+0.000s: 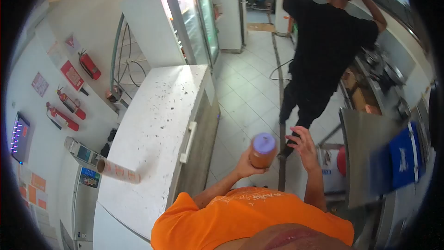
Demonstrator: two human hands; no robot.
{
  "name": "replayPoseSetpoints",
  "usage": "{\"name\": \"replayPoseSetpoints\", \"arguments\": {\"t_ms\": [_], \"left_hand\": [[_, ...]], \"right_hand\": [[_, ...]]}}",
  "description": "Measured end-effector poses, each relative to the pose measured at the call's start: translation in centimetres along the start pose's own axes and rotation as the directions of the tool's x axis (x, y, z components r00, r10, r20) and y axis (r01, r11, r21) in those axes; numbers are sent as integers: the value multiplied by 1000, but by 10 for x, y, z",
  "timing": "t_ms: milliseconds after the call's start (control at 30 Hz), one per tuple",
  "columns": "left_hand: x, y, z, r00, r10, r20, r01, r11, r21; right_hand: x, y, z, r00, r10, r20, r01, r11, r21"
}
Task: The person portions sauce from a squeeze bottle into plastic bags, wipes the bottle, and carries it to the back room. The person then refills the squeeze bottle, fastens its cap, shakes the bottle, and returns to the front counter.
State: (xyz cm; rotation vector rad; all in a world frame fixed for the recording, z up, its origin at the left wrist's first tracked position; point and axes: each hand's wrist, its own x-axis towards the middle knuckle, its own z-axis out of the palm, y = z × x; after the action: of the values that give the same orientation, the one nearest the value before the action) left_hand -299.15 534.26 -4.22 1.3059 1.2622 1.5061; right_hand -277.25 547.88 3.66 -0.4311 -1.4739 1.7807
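My left hand (247, 165) is wrapped round a jar (262, 158) with a purple lid and brownish-orange contents. It holds the jar upright in front of my orange shirt. To the right of the jar, my right hand (304, 144) is raised with its fingers apart. Nothing shows in that hand, and a gap separates it from the jar.
On my left is a white counter (159, 106) with dark specks and a roll of printed film (118, 171). A person in black (323, 51) stands ahead in the tiled aisle. A blue bag (403, 157) is at right; glass-door fridges (187, 18) stand behind the counter.
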Motion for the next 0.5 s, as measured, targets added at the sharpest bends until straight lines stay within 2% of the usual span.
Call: {"name": "replayPoseSetpoints", "arguments": {"t_ms": [33, 67, 100, 133, 200, 267, 300, 333, 367, 400, 433, 500], "left_hand": [[28, -8, -29, 993, -15, -120, 16, 1000, 12], [57, -28, -64, 966, 65, -248, -18, 982, 186], [87, -35, -98, 944, 28, -328, 3, 996, 95], [115, -37, -132, 915, -10, -403, 10, 1000, -1], [185, -31, -203, 835, 87, -544, -28, 993, 116], [252, -95, -299, 784, 57, -618, 61, 984, 168], [293, -104, -335, 763, 104, -638, 55, 973, 225], [338, -108, -370, 742, 158, -651, 47, 957, 285], [392, -109, -400, 722, 213, -658, 36, 938, 344], [448, -107, -422, 658, 305, -689, -9, 917, 398], [496, -114, -449, 650, 287, -704, 13, 921, 388], [603, -144, -516, 637, 220, -739, 82, 934, 348]], "right_hand": [[53, 14, -6, 994, 100, 38, -94, 988, -124], [105, 34, -14, 964, 239, 119, -201, 943, -264], [156, 48, -24, 907, 382, 176, -283, 864, -416], [201, 39, -21, 854, 416, 313, -193, 811, -553], [303, 17, -5, 677, 506, 534, 78, 673, -736], [396, 45, -22, 669, 470, 576, 80, 724, -685], [452, 58, -32, 673, 440, 594, 92, 747, -658], [500, 79, -48, 722, 386, 574, 125, 743, -657], [546, 102, -66, 795, 375, 477, 25, 766, -643], [595, 128, -84, 856, 357, 374, -63, 789, -611], [623, 152, -105, 890, 377, 255, -180, 807, -563], [672, 184, -152, 891, 427, 152, -149, 593, -791]]}}
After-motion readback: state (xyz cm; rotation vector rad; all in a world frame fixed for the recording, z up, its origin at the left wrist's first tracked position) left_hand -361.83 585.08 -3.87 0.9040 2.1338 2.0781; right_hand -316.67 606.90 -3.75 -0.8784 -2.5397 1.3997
